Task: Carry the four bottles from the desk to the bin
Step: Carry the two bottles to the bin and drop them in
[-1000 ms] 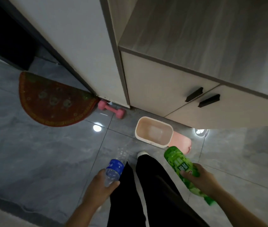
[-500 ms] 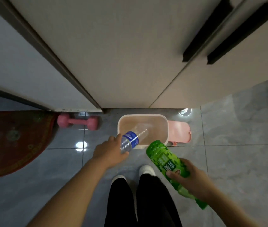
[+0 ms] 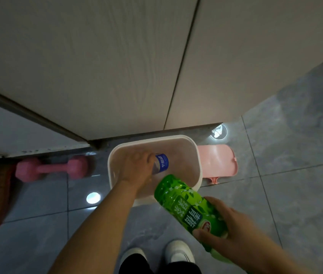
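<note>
My left hand (image 3: 136, 167) gripped the clear blue-labelled plastic bottle (image 3: 160, 163) inside the pale pink rectangular plastic bin (image 3: 194, 153); I judged releasing low best. My right hand (image 3: 229, 230) clasped the green tea bottle (image 3: 188, 204) just outside the bin's near rim.

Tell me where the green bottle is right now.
In the head view, lower right of centre: the green bottle is held in the right hand, one end over the near rim of the bin, above the white shoes.
</note>
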Motion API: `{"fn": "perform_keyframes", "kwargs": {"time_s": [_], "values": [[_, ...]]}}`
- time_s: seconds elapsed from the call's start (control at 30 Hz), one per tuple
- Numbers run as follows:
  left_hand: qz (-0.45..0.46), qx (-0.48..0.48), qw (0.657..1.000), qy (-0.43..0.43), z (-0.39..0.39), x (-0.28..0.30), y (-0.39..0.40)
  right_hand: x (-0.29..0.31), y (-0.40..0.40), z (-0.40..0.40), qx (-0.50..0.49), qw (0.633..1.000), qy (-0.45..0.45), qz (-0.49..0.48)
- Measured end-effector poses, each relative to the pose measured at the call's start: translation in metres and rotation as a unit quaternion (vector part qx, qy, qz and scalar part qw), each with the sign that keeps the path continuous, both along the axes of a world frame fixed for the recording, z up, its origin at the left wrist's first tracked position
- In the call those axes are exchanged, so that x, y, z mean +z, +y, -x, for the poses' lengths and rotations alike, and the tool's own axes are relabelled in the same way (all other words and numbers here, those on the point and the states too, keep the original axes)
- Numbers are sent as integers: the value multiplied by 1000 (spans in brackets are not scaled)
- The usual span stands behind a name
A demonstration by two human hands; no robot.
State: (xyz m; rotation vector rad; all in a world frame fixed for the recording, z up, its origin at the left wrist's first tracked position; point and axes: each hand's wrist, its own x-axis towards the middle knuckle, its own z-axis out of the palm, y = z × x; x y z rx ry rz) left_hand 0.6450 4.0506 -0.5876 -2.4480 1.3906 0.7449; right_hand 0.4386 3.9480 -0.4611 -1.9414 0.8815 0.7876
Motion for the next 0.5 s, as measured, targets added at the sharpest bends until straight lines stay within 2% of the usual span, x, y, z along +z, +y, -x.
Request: {"fn": "perform_keyframes", "kwargs": {"time_s": [0.27, 0.37, 0.5], "values": [[27, 16, 999, -15, 3, -9, 20, -16, -5, -11, 35, 999, 8, 4], [66, 114, 990, 43, 4, -1, 35, -13, -5, -27, 78, 996, 8, 40], [168, 284, 939, 97, 5, 17, 49, -23, -6, -67, 191, 972, -13, 133]]}}
